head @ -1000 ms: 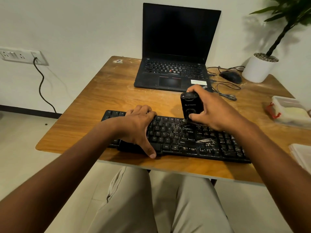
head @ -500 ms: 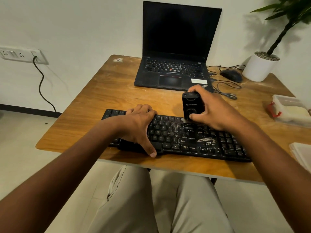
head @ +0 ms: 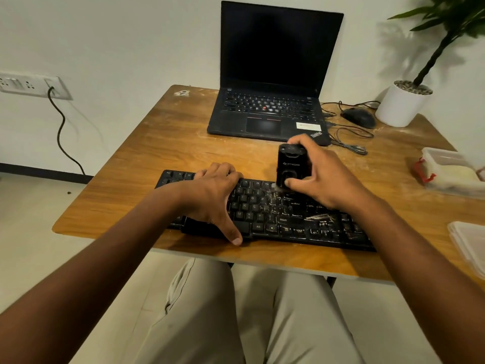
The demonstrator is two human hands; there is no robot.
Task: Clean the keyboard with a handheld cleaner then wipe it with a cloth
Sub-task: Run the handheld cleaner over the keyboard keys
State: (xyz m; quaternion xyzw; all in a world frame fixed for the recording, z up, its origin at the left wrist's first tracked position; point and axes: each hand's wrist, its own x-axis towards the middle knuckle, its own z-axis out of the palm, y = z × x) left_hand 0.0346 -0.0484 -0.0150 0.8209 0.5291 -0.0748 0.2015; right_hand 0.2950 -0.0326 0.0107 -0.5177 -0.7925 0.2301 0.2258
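Note:
A black keyboard (head: 275, 214) lies near the front edge of the wooden table (head: 162, 153), with pale dust and scraps on its middle and right keys. My left hand (head: 212, 195) lies on the keyboard's left half, fingers curled over its far edge and thumb stretched to the near edge. My right hand (head: 322, 174) grips a black handheld cleaner (head: 291, 164), held upright. Its lower end touches the top key rows near the keyboard's middle. No cloth is in view.
An open black laptop (head: 267, 111) stands behind the keyboard. To its right are a black mouse (head: 359, 117), loose cables and a white plant pot (head: 401, 106). A clear plastic box (head: 446, 172) and a flat plastic lid (head: 469, 245) sit at the table's right edge.
My right hand has shifted the cleaner slightly away from me, toward the keyboard's top rows. My left hand has stayed in place.

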